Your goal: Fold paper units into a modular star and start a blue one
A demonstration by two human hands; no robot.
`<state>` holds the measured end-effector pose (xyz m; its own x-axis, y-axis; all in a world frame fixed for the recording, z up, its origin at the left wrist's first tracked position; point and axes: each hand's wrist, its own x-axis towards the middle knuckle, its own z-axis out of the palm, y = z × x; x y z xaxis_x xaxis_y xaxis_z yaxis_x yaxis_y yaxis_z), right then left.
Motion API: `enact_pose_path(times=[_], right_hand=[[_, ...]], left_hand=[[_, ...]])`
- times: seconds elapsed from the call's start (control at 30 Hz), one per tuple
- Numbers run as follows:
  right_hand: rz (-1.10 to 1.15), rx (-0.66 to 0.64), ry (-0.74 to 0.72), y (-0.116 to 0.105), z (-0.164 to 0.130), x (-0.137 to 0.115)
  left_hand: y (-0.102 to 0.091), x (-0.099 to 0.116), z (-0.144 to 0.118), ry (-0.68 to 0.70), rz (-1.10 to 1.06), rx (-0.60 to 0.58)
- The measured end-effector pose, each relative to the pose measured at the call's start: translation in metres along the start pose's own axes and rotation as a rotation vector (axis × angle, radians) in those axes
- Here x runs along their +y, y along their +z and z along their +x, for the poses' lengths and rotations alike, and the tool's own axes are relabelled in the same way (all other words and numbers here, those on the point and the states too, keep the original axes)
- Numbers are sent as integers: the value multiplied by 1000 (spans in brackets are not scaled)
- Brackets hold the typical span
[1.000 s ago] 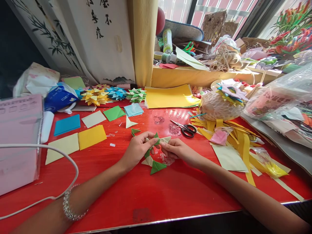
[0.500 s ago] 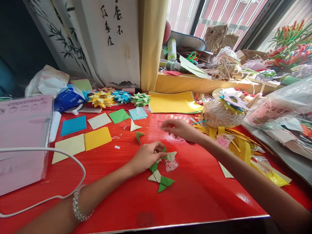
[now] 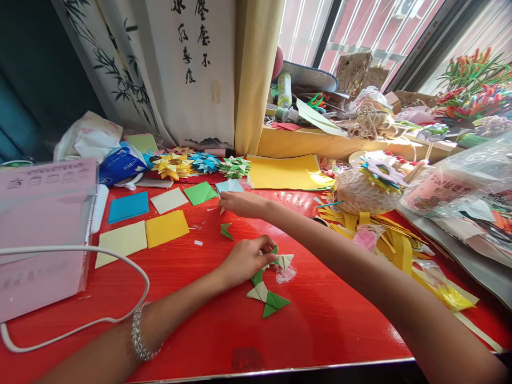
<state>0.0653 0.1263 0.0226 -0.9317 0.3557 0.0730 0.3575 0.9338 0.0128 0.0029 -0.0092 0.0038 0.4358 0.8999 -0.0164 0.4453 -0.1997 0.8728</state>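
A: What does the left hand (image 3: 246,260) have?

B: The chain (image 3: 261,292) of folded green and cream paper. Thumb and fingers are closed on it near its upper bend; the lower part lies on the table (image 3: 320,330).

A: Which way does it run from that grip?

B: Two ways. A cream tip (image 3: 285,261) sticks out to the right, away from the fingers. The longer part drops toward the table's near edge and finishes in a green end (image 3: 277,304). So the bend opens to the right.

A: And the right hand (image 3: 242,204)?

B: Stretched across, beyond the left one, fingertips pointing left. A bit of white piece (image 3: 222,210) shows just under them.

A: Pinched, or merely touched?

B: I can't tell. The fingers cover most of it, so its long axis is hidden too.

A: Which hand is nearer to it?

B: The right, plainly. The left is well apart from it, closer to the body. Seen from the white piece, the cream tip lies off to the right and toward the body.

A: Anything between the hands?

B: A loose green piece (image 3: 226,231) on the table, touching neither.

A: And around the right hand?

B: A light blue stack (image 3: 230,184) just beyond its fingers, and a bright green sheet (image 3: 200,193) to their left.
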Motion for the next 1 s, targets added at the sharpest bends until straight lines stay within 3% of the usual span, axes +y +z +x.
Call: enact_pose_path(times=[0.1,0.2,0.27,0.33,0.4,0.5,0.6,0.7,0.8,0.9,1.0], right_hand=[[33,77,67,-15,-24,3],[143,304,260,-27,-63,-6],[583,494,462,-28,-92,-17],[951,568,532,-24,-117,-29],[1146,646,591,-16,-136,-38],[1213,739,696,2,-152,-42],[1171,700,764,16,-154,-37],[1122,533,755,11,-144,-30],[835,366,580,-14,-123,-28],[537,204,468,-37,-91,-36],[405,8,321,-37,-56,-50]], left_hand=[[1,-2,1,-16,-62,2],[3,-5,5,-23,-189,33],[3,-7,7,-18,-289,106],[3,-9,10,-36,-362,180],[2,-11,11,-61,-408,221],[0,-11,11,-89,-447,250],[-1,-7,8,-72,-387,246],[1,1,2,28,-203,152],[3,6,-4,92,-37,37],[4,5,-4,75,29,-2],[5,1,-2,85,42,26]])
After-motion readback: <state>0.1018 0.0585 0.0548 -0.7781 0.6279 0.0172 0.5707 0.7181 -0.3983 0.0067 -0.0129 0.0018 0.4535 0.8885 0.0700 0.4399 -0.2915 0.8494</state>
